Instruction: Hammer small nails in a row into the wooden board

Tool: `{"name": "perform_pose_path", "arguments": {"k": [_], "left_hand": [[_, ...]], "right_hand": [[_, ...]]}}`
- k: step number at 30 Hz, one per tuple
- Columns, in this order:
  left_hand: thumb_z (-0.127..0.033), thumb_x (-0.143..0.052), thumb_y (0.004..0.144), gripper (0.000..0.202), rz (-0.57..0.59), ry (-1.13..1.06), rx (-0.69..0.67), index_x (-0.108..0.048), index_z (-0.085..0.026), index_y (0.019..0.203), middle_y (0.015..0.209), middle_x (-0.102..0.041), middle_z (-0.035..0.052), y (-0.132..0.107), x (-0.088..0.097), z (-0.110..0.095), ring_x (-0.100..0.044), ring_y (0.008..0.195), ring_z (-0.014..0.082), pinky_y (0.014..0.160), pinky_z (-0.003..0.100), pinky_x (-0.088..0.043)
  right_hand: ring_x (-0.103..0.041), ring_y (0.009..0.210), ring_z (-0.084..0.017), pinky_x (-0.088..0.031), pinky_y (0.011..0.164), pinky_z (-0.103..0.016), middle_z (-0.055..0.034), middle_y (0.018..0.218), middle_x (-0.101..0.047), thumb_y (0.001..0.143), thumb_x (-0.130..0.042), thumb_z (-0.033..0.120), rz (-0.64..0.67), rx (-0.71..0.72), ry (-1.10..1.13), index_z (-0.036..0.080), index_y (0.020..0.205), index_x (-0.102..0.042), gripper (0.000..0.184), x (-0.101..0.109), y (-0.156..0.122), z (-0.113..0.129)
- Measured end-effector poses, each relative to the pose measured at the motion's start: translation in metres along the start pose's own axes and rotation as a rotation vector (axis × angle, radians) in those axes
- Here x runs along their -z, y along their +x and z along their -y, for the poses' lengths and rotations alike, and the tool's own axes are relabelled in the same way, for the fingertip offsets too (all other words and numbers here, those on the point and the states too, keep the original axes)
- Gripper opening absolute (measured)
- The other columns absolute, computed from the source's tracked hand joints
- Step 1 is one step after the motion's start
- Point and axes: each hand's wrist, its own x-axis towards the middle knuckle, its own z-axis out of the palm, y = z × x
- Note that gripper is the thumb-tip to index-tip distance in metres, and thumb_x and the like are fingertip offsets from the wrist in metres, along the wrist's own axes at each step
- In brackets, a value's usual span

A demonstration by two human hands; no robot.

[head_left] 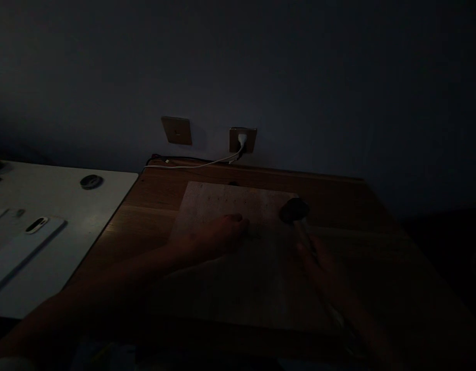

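My right hand (318, 263) is wrapped round the pale handle of a hammer (295, 210). Its dark, thick head is raised near the right edge of a flat, light board (210, 201). Over the middle of that board is my left hand (226, 232), its fingers closed together in a pinch. Whatever they hold, if anything, is too small and dark to make out. Several tiny dark marks or points run in a row along the far part of the board; I cannot tell what they are.
The board lies on a wooden table (145, 201). Along its back edge run cables (191, 166) to a wall socket (249, 139) with a white plug. Left stands a white table (106, 201) carrying a dark round object (91, 181) and a pale, long object (25, 247). The light is very dim.
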Motion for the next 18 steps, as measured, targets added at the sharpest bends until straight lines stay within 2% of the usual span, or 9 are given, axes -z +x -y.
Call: {"name": "perform_pose_path", "arguments": {"k": [4, 10, 14, 18], "left_hand": [[-0.013, -0.053, 0.097, 0.021, -0.023, -0.022, -0.047, -0.071, -0.015, 0.107, 0.104, -0.072, 0.0116, 0.011, -0.006, -0.004, -0.071, 0.086, 0.0216, 0.073, 0.031, -0.055], [-0.018, -0.055, 0.101, 0.028, -0.002, -0.055, -0.136, -0.072, -0.016, 0.124, 0.107, -0.073, 0.0118, 0.022, -0.007, -0.016, -0.072, 0.089, 0.023, 0.076, 0.032, -0.055], [-0.016, -0.059, 0.097, 0.019, -0.025, -0.076, -0.13, -0.075, -0.018, 0.107, 0.104, -0.075, 0.0101, 0.02, 0.0, -0.014, -0.073, 0.088, 0.0228, 0.076, 0.032, -0.055], [-0.009, -0.064, 0.088, 0.019, -0.115, -0.174, -0.132, -0.074, -0.018, 0.101, 0.096, -0.076, 0.0055, 0.026, 0.013, -0.002, -0.071, 0.082, 0.0174, 0.072, 0.027, -0.052]], "right_hand": [[-0.073, 0.112, -0.038, -0.055, 0.093, -0.051, -0.0196, 0.122, -0.076, 0.091, -0.045, 0.061, -0.02, -0.021, 0.017, 0.017, 0.134, -0.065, 0.064, -0.006, 0.001, -0.003], [-0.07, 0.118, -0.039, -0.053, 0.098, -0.052, -0.0205, 0.129, -0.075, 0.094, -0.045, 0.063, -0.027, 0.009, 0.035, 0.018, 0.132, -0.067, 0.064, -0.007, -0.001, -0.006], [-0.073, 0.111, -0.038, -0.056, 0.092, -0.05, -0.0187, 0.123, -0.077, 0.093, -0.046, 0.062, -0.051, -0.001, 0.061, 0.019, 0.131, -0.068, 0.061, -0.008, -0.002, -0.004], [-0.073, 0.107, -0.037, -0.055, 0.09, -0.049, -0.0195, 0.117, -0.077, 0.09, -0.047, 0.061, -0.043, -0.04, 0.091, 0.015, 0.128, -0.068, 0.064, -0.009, -0.002, 0.0]]}}
